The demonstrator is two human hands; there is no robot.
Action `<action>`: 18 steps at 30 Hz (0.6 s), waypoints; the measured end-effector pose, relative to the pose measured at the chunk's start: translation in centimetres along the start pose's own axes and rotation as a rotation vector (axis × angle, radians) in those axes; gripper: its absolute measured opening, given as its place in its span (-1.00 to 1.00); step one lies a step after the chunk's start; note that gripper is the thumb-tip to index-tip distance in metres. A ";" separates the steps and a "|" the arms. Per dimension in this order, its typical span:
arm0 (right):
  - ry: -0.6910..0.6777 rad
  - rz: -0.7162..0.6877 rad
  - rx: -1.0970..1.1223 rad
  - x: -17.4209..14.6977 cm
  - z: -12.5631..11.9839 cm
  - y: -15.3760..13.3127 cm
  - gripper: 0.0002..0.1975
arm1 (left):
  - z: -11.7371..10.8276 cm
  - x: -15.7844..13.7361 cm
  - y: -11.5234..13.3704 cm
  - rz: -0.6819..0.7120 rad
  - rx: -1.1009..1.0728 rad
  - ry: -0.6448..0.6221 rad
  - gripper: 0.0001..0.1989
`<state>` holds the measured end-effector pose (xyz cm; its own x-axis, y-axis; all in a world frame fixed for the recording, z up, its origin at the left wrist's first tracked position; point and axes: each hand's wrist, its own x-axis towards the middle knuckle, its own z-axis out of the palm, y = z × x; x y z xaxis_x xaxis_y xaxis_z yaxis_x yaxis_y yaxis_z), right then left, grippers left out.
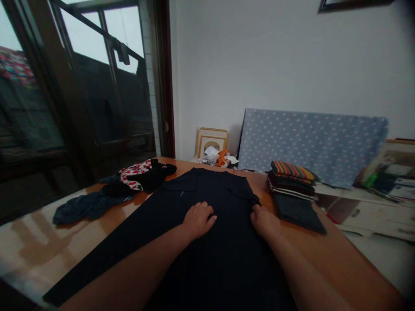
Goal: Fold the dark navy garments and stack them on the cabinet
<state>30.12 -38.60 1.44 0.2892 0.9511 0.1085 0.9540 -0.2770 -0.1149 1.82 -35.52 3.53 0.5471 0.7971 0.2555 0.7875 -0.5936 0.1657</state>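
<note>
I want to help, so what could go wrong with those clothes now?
The right hand is close to the folded stack, so a bump might tip it. The dark shirt looks bunched at that hand, so it could crease there.

Lower centre: garment (223, 246), near end lost in darkness at the bottom edge, part covered by forearms (142, 263) that the same edge cuts off, its pale mark (182, 194) too small to make out. Left side: heap (129, 183), pieces overlapping, count not discernible; above, at the left edge, patterned cloth (16, 67), cropped and blurred. Centre and right: gold frame (212, 130), foot hidden behind jumbled items (222, 158), picture too small to identify; wall frame (355, 6), cropped by the top edge; cabinet (379, 216), cropped at right, contents blurred.
</note>
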 end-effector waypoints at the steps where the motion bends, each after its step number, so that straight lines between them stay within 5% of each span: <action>1: 0.006 0.000 0.012 0.0 -0.1 0.1 -0.70 | -0.2 0.5 -0.1 -0.006 0.000 -0.032 -0.70; 8: -0.051 0.081 0.275 2.1 -0.4 2.4 -0.76 | -0.1 7.1 2.4 0.030 -0.015 -0.121 -0.78; 12: -0.082 0.058 0.417 3.5 -0.3 3.8 -0.78 | 2.5 10.9 6.6 0.127 -0.012 -0.044 -0.75; 18: -0.096 0.035 0.520 4.6 0.3 4.6 -0.75 | 6.7 15.5 11.5 0.287 0.025 0.109 -0.46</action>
<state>35.82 -35.49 1.10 0.2887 0.9574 0.0074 0.7712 -0.2280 -0.5944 21.29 -29.21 2.99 0.7153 0.5802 0.3894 0.6129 -0.7887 0.0493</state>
